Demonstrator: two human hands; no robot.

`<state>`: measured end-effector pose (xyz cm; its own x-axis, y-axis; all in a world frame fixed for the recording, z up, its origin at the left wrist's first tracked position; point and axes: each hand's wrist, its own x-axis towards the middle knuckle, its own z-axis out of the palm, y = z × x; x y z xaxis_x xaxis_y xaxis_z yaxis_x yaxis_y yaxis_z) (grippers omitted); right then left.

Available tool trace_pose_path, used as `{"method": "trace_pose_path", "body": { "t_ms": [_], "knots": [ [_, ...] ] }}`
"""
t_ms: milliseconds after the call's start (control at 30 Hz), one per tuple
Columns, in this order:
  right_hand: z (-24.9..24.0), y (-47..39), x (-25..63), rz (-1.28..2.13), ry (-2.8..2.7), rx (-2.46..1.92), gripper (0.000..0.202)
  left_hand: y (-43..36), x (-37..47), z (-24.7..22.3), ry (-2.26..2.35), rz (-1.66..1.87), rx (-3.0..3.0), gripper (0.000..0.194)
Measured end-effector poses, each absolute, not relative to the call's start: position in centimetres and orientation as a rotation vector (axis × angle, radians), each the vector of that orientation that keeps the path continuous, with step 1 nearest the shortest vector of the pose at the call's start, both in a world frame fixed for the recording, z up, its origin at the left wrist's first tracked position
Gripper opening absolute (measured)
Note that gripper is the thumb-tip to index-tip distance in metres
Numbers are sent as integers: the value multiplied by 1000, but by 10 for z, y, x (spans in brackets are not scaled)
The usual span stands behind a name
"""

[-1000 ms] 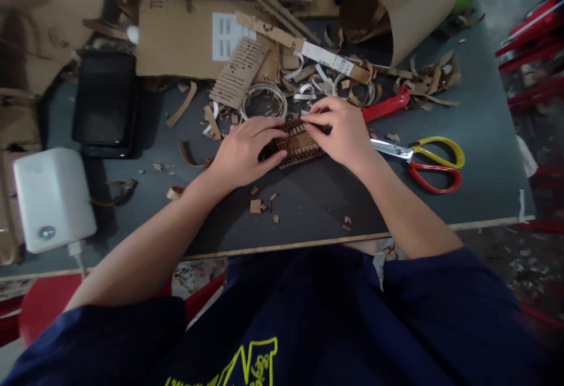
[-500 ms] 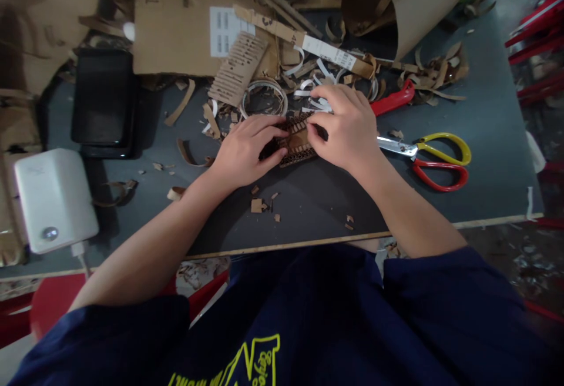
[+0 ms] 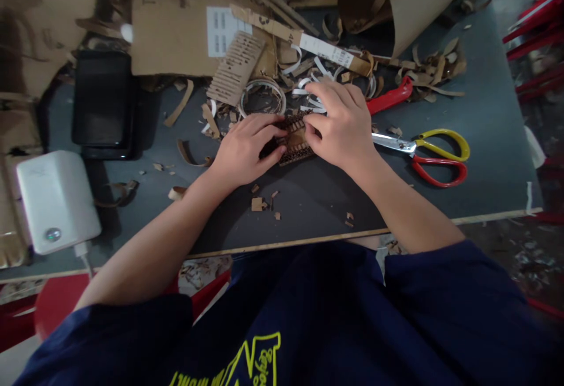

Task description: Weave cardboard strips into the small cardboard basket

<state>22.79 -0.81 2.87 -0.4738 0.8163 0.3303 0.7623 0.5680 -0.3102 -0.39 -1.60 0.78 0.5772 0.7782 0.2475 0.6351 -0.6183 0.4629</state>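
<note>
Work piece: a corrugated cardboard piece [image 3: 296, 140], ridged along its long edges with a flatter middle, located between the two hands over the dark table [image 3: 317, 204]. Clock positions are taken from this piece, twelve o'clock pointing away from the person.

Left hand [image 3: 247, 150]: at nine o'clock, grasping the near end of the piece, fingertips over the far edge and thumb along the closer edge.

Right hand [image 3: 341, 124]: at three o'clock, thumb and index finger drawn together at the opposite end. Whether they pinch the rim or a small fragment cannot be told, as the hand hides the contact.

Surroundings: scissors [image 3: 399, 144] at three o'clock (one handle loop yellow, the other red), blades pointing toward the right hand. A red handle [image 3: 390, 98] lies at two o'clock, a cardboard tube [image 3: 425, 4] beyond it. A tape ring [image 3: 263, 82] sits at eleven, near a slotted cardboard panel [image 3: 235, 69]. Small cardboard scraps [image 3: 257, 204] lie at seven; a white device [image 3: 57, 201] with a cable stands between eight and nine.
</note>
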Motion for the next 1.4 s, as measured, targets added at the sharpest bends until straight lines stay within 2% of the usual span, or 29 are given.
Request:
{"method": "trace_pose_path", "body": {
  "t_ms": [233,433,567,867,1067,1400],
  "knots": [
    [29,-6,225,90,-2385,-1267,34,-15,-6,8,1159,610,2472,31],
    [29,7,234,235,-2391,-1300,36,-14,-6,7,1135,621,2458,29],
    [26,13,245,296,-2353,-1324,40,-14,-6,7,1126,619,2494,35],
    [27,7,237,216,-2383,-1315,37,-16,-7,12,1140,536,2548,40],
    [23,4,228,157,-2396,-1411,48,-18,-7,14,1146,499,2591,41],
    [23,3,231,136,-2373,-1362,44,-16,-7,8,1137,530,2639,43]
  ]
}}
